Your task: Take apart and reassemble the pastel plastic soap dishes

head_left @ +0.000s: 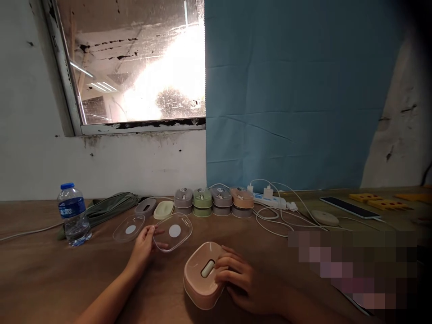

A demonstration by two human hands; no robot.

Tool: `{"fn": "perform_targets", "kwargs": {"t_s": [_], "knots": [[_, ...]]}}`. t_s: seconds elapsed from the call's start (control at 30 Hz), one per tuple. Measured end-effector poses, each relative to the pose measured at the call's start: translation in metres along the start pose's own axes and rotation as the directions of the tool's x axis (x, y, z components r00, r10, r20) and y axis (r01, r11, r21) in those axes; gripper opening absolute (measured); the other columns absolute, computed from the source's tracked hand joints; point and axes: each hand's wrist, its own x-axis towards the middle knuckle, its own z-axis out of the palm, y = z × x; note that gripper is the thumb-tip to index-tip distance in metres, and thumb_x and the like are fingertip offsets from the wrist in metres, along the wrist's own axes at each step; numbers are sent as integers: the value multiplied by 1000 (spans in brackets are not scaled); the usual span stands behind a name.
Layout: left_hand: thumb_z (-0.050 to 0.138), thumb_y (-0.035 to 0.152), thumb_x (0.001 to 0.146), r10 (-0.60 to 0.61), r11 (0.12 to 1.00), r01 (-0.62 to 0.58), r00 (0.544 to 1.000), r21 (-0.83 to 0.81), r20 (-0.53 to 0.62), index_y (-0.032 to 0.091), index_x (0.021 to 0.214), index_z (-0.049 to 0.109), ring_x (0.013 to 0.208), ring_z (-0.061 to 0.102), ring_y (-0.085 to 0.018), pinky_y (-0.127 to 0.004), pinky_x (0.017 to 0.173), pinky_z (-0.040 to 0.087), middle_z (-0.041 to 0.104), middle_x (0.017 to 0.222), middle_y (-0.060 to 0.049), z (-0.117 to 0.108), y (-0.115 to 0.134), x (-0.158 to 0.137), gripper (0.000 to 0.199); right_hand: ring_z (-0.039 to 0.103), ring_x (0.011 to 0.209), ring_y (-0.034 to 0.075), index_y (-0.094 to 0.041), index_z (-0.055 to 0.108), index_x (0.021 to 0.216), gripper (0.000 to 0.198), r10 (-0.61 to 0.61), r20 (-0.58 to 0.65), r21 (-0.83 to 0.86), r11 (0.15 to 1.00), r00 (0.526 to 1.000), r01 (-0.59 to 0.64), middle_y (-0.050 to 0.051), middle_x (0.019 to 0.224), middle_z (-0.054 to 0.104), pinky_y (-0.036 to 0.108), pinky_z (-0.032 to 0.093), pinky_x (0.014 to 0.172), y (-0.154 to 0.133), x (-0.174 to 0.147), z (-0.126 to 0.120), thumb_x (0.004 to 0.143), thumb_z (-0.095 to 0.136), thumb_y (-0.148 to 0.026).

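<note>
My left hand pinches a clear plastic lid by its left edge and holds it tilted above the table. A round white sticker is on that lid. In front of me, a pink lidded box with rounded corners is tipped, its top facing up and toward me. A pale capsule-shaped piece sits in the slot of its top. Around the right side of the box are the fingers of my right hand, the thumb partly hidden. Another clear lid with a white sticker lies left of my left hand.
Several stacked boxes, including a green one, line the wall beside a grey top and a cream top. A water bottle stands left. Rightward are a power strip, loose cables, a phone and yellow pieces.
</note>
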Motion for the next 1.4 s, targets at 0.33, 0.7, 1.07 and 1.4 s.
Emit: {"fn": "perform_targets", "kwargs": {"t_s": [0.33, 0.7, 1.07, 1.4], "knots": [[41, 41, 83, 312, 632, -426, 905, 647, 291, 17, 87, 60, 90, 61, -24, -41, 77, 51, 57, 103, -11, -15, -9, 5, 32, 49, 106, 18, -18, 52, 111, 36, 5, 25, 22, 1000, 1000, -6, 9, 107, 56, 44, 26, 105, 1, -3, -3, 78, 41, -5], [46, 17, 82, 226, 357, -738, 664, 573, 713, 22, 97, 68, 87, 61, -18, -29, 80, 47, 67, 93, -6, -4, 10, -23, 27, 45, 109, 19, -17, 51, 113, 37, 11, 63, 66, 998, 998, -15, 10, 111, 53, 38, 35, 99, 3, -1, -1, 79, 42, -5], [37, 27, 90, 578, 225, -727, 636, 648, 512, 19, 99, 61, 90, 56, -19, -30, 81, 45, 61, 93, -8, -29, 21, 0, 27, 45, 109, 19, -16, 53, 107, 32, 20, 39, 127, 992, 999, -24, 11, 111, 53, 35, 39, 94, 1, 2, -3, 79, 43, -5], [41, 28, 75, 541, 188, -439, 793, 879, 280, 20, 80, 67, 81, 61, -24, -34, 78, 47, 68, 81, -8, -111, 14, 48, 27, 45, 110, 19, -17, 52, 108, 33, 9, 37, 132, 991, 999, -14, 11, 113, 52, 36, 38, 95, 2, 1, -1, 78, 43, -5]]}}
